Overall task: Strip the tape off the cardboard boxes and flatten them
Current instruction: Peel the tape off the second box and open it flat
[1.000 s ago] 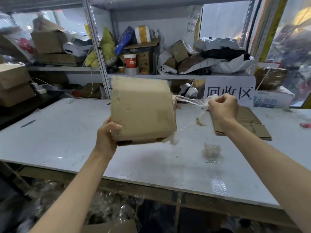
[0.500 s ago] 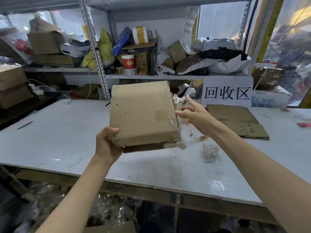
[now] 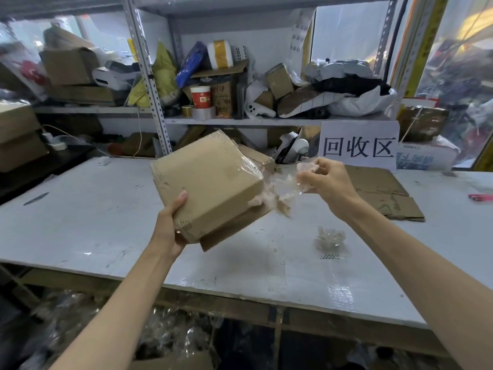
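Head view: left hand (image 3: pixel 170 225) grips the cardboard box (image 3: pixel 210 180) over the table (image 3: pixel 80 222), fingers hidden beneath it. Right of the box, right hand (image 3: pixel 325 180) pinches blurry tape (image 3: pixel 280 188) stuck to its edge.

We hold the brown cardboard box (image 3: pixel 210 182) above the white worktable (image 3: pixel 80 214), left hand (image 3: pixel 168 228) at its near corner, right hand (image 3: pixel 326 180) to its right with the clear crumpled tape (image 3: pixel 280 186) between. Flattened brown cardboard sheets (image 3: pixel 386 193) lie further right, before the white paper sign (image 3: pixel 358 148).
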Available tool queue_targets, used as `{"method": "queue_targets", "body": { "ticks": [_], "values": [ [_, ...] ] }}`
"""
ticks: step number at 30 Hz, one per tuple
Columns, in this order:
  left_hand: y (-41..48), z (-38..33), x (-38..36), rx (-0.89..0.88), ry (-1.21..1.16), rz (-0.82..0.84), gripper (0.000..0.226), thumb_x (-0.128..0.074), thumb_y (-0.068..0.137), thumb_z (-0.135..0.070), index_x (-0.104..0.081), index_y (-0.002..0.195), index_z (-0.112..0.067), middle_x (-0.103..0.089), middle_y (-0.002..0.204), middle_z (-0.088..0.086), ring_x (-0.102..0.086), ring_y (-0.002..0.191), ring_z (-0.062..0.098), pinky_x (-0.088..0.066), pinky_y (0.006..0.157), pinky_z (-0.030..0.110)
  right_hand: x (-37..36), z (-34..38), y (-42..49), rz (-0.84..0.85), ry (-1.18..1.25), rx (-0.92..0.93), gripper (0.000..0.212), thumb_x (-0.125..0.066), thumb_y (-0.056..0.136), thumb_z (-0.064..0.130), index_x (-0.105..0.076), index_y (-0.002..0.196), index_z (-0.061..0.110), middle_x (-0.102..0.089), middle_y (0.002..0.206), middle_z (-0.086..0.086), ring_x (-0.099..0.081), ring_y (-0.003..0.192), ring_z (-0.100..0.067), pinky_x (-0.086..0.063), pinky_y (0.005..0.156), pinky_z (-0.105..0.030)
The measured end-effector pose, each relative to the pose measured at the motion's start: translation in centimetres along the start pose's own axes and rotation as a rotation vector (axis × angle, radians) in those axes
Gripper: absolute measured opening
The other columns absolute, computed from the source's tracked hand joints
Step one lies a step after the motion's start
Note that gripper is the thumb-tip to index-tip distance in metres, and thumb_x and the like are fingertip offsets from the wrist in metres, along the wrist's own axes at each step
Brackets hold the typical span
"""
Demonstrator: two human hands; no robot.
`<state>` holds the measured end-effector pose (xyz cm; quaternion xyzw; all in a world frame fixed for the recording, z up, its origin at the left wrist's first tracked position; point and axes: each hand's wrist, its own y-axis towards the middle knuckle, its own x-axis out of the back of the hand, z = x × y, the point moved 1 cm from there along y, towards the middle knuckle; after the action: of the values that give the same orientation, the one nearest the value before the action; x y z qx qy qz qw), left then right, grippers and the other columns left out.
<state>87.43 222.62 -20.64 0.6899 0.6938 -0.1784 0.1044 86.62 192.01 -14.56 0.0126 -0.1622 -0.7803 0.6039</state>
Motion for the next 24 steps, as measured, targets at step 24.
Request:
{"method": "queue_targets", "body": {
  "ticks": [24],
  "values": [
    [0.5, 2.4, -1.3, -0.146, 0.62, -0.177, 0.086, -0.084, 0.076, -0.017, -0.033, 0.145, -0.021, -0.047, 0.139, 0.003, -0.048, 0.128, 0.028, -0.048, 0.1, 0.047, -2.2, -0.2, -2.3, 0.019, -0.276, 0.374, 0.051, -0.083, 0.058, -0.004, -0.054, 0.09, 0.023, -0.057, 0.064, 0.012, -0.053, 0.05, -0.008, -0.047, 0.041, -0.03]
  ]
}}
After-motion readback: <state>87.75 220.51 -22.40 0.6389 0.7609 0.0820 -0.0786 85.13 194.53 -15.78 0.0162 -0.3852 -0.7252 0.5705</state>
